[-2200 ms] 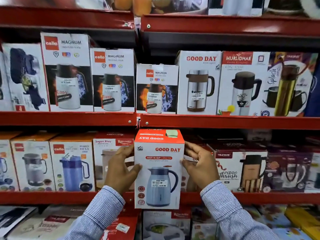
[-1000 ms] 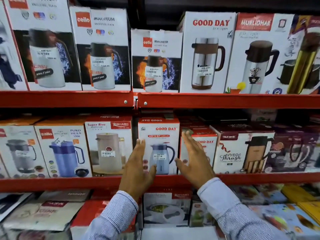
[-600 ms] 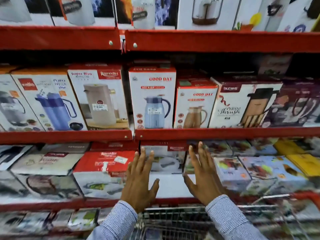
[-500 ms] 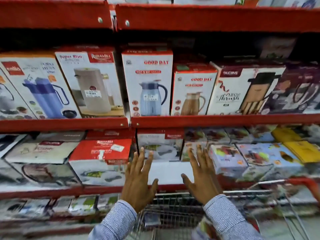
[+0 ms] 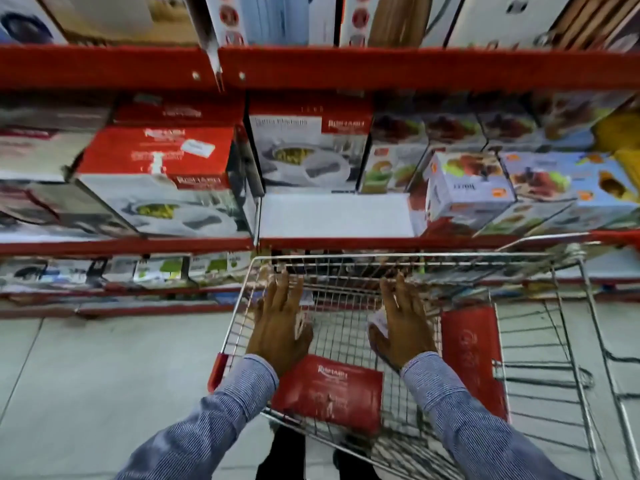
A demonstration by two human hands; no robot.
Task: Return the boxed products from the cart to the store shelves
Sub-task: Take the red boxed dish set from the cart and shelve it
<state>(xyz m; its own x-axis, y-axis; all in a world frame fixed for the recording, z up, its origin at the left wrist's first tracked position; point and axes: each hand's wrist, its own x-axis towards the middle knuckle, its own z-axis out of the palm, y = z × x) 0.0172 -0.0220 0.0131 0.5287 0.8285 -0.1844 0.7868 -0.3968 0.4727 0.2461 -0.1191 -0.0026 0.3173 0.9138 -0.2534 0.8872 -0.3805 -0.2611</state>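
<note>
- Left hand [image 5: 278,327] flat, fingers spread, palm down inside the cart [image 5: 568,271], empty.
- Right hand [image 5: 403,327] likewise spread wide, grips nothing, well apart from the left.
- Red box [image 5: 329,393] lies flat at the cart's near edge, between the two wrists, just below both palms; left wrist overlaps its left corner, contact unclear.
- Second red box [image 5: 472,355] stands on edge along the cart's right side, just beside the right hand, not touching as far as seen.
- Cart front edge sits close to the red shelf [image 5: 381,242]; shelf packed with boxes, blurred.
- Striped sleeves on both arms.
</note>
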